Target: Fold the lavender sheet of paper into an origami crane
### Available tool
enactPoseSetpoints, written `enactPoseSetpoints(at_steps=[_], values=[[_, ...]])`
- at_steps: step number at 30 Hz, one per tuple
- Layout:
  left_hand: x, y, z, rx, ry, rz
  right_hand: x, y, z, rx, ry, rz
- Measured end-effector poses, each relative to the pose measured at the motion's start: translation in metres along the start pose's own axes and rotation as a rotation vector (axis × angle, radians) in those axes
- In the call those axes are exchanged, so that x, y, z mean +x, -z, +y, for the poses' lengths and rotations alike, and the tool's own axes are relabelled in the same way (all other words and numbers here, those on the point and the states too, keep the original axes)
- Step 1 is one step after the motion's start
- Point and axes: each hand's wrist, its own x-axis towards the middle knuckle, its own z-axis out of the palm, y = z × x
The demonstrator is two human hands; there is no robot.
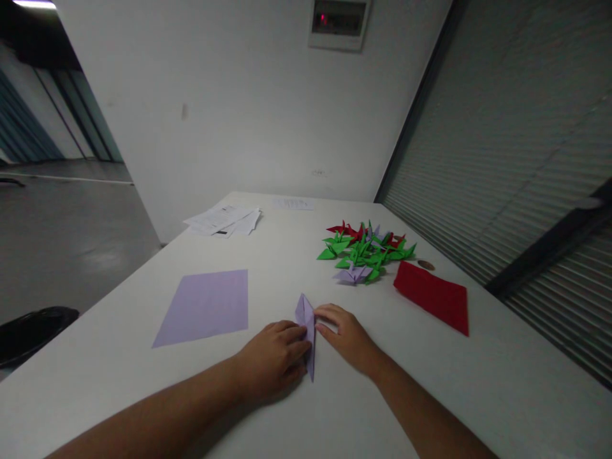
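Observation:
A narrow folded piece of light purple paper (308,338) lies on the table in front of me, its pointed ends facing away from and toward me. My left hand (275,357) presses on its left side with curled fingers, covering part of it. On the other side, my right hand (347,335) touches the paper's right edge with its fingertips, thumb and forefinger apart. A flat purple sheet (208,306) rests to the left of my hands. Beyond my right hand is a pile of folded paper cranes (366,250) in green, red and purple.
Red paper (433,296) lies at the right, near a small round brown object (425,264). Printed papers (224,220) are at the table's far left, with another sheet (293,204) by the wall. Blinds (502,159) run along the right side. A black rounded object (36,335) stands off the left edge.

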Motion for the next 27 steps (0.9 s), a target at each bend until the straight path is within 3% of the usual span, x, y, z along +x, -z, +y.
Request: enactPoseSetpoints(at_steps=[9, 16, 20, 24, 27], values=[[0.0, 0.001, -0.001, -0.031, 0.023, 0.003, -0.001, -0.009, -0.002, 0.387, -0.154, -0.044], [-0.002, -0.001, -0.01, -0.298, 0.124, 0.073, -0.002, -0.008, -0.011, 0.32, -0.12, -0.048], [0.0, -0.009, -0.02, -0.6, 0.287, 0.227, -0.004, -0.007, -0.015, 0.236, -0.043, -0.059], [0.007, -0.016, -0.024, -1.175, 0.489, 0.459, -0.006, -0.008, -0.02, 0.171, 0.05, -0.075], [0.012, -0.015, -0.024, -1.444, 0.664, 0.656, -0.007, -0.008, -0.03, 0.126, 0.111, -0.11]])
